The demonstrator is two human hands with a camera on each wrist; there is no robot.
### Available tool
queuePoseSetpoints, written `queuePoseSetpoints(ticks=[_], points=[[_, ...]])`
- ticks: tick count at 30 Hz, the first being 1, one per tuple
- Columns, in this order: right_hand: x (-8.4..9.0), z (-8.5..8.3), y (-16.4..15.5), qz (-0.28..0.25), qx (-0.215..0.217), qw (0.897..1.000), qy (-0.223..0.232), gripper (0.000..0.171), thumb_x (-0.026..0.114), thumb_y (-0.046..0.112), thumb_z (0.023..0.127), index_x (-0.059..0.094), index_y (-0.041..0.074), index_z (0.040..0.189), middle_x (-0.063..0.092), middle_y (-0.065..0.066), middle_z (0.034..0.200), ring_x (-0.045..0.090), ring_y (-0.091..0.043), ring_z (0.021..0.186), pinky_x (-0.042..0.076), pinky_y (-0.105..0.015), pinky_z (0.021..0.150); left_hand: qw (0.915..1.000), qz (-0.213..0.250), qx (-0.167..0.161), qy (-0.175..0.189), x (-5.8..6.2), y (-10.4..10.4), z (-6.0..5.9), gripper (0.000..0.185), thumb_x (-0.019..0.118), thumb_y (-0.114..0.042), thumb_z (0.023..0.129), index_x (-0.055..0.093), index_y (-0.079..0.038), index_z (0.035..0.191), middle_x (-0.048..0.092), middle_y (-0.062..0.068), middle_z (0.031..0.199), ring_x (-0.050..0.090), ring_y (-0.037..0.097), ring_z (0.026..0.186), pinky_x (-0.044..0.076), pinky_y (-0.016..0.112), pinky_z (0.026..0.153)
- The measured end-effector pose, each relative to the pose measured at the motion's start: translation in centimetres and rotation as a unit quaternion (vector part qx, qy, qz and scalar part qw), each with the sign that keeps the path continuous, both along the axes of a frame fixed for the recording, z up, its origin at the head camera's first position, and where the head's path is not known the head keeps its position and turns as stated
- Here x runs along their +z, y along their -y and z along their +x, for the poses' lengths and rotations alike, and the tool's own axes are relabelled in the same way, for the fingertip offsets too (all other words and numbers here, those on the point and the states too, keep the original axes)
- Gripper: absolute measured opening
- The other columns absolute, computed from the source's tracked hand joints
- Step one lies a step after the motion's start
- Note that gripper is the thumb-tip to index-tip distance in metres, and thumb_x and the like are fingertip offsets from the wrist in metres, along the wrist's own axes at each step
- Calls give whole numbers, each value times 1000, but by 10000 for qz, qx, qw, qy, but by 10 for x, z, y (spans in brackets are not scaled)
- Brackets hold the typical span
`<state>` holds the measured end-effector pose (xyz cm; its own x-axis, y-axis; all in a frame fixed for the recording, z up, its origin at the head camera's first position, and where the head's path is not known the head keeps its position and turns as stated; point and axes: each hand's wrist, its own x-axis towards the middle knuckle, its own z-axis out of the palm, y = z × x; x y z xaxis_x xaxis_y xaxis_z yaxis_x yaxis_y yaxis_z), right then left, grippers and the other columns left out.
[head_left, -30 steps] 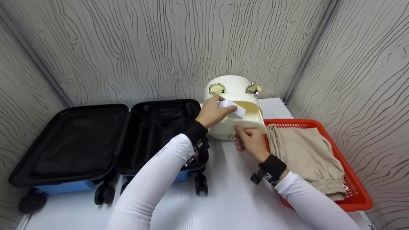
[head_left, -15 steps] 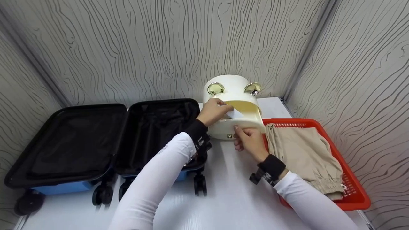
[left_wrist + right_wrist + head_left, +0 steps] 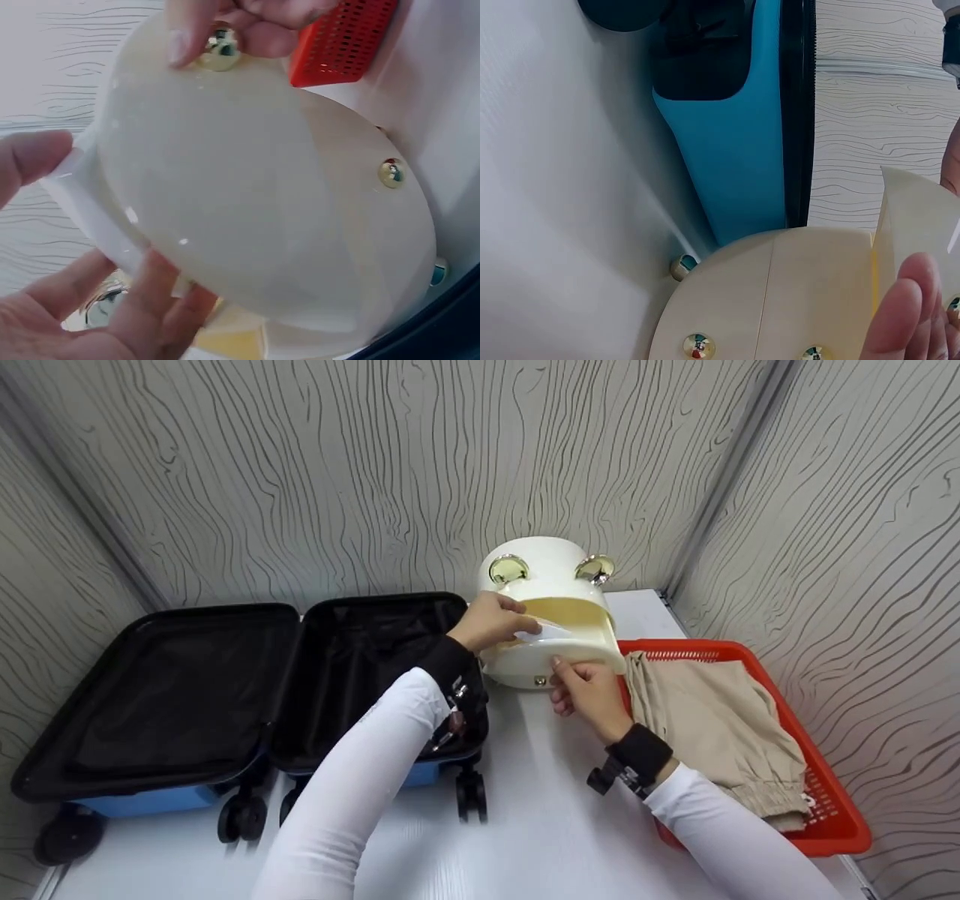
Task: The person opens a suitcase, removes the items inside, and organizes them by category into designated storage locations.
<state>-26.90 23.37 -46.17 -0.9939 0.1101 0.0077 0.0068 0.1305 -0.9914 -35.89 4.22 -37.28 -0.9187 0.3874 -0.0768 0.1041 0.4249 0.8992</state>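
Observation:
A round cream case (image 3: 551, 566) with gold knobs stands at the back of the white table, its mouth turned toward me. My left hand (image 3: 491, 621) pinches a white paper (image 3: 551, 633) and holds it low inside that mouth. My right hand (image 3: 589, 690) grips the case's front rim from below. In the left wrist view the case's smooth underside (image 3: 262, 210) fills the frame, with my left fingers (image 3: 112, 315) under it and the right hand's fingers (image 3: 247, 22) by a gold stud. The right wrist view shows the case bottom (image 3: 780, 292) and one right fingertip (image 3: 900, 315).
An open black-lined blue suitcase (image 3: 225, 690) lies flat to the left of the case, on its wheels. A red basket (image 3: 825, 780) holding a folded beige garment (image 3: 720, 727) sits on the right. Patterned walls close in on three sides.
My left hand has brought the white paper down from the case's upper edge into its mouth, where it lies flatter and partly hidden. The right hand has kept its grip.

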Motion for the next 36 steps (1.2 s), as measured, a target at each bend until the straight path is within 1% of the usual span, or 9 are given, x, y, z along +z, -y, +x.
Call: queuePoseSetpoints(ticks=[6,12,16,19,23,26,29,31,36], points=[[1,0,0,-7,13,10000,56,39,65,24,111,75,-2,84,68,-3,62,65,-11,50,57,-26,50,9989,-208,-242,-344,-7,-6,-3,56,86,-20,89,72,2,138,69,18,146,65,30,127,54,39,109],[2,-1,1,-46,6,10000,44,39,64,24,111,75,-1,83,68,-3,62,65,-11,50,57,-26,50,9998,45,-90,-167,-9,-12,-5,45,80,-5,85,76,5,129,72,18,142,67,30,129,55,34,108],[1,-1,2,-39,14,10000,35,39,64,24,111,75,-2,83,68,-3,62,65,-11,50,57,-26,50,9995,-197,154,-215,-10,-16,-4,34,76,-1,85,80,6,118,78,15,122,67,23,106,53,24,86],[0,-1,2,-36,39,10000,48,39,64,24,111,76,-2,84,69,-4,62,65,-11,50,57,-26,50,9984,-384,277,-293,-12,-18,-3,26,75,-2,86,80,6,110,72,8,99,59,19,88,46,22,72],[0,-1,3,-81,34,9999,75,40,64,24,111,75,-1,83,69,-4,61,65,-11,50,57,-26,50,9974,-401,380,-463,-15,-16,0,19,70,-5,91,81,5,102,61,1,81,53,16,77,41,22,65],[0,-1,4,-106,-19,9999,76,40,64,24,111,75,-1,82,68,-4,61,65,-11,49,57,-26,49,9939,-364,716,-759,-14,-12,3,19,65,-12,96,77,-5,82,58,-3,73,51,15,69,40,24,61],[0,-2,3,-102,-70,9999,64,41,65,24,111,75,-2,81,68,-4,60,64,-11,48,56,-26,48,9843,-387,1155,-1273,-12,-7,4,23,61,-18,99,72,-11,80,67,1,78,61,19,74,48,31,67],[1,-3,3,-121,-76,9999,45,41,65,24,110,75,-2,81,68,-3,60,64,-11,48,55,-26,48,9778,-512,1239,-1611,-12,-4,2,24,57,-22,103,75,-10,92,75,6,96,70,24,90,56,36,81],[3,-8,1,-149,-58,9999,36,42,65,23,110,73,-7,84,68,-3,60,64,-11,48,56,-25,48,9758,-896,486,-1935,-22,4,-6,48,43,-29,112,66,-2,145,65,19,151,59,34,144,44,44,123]])
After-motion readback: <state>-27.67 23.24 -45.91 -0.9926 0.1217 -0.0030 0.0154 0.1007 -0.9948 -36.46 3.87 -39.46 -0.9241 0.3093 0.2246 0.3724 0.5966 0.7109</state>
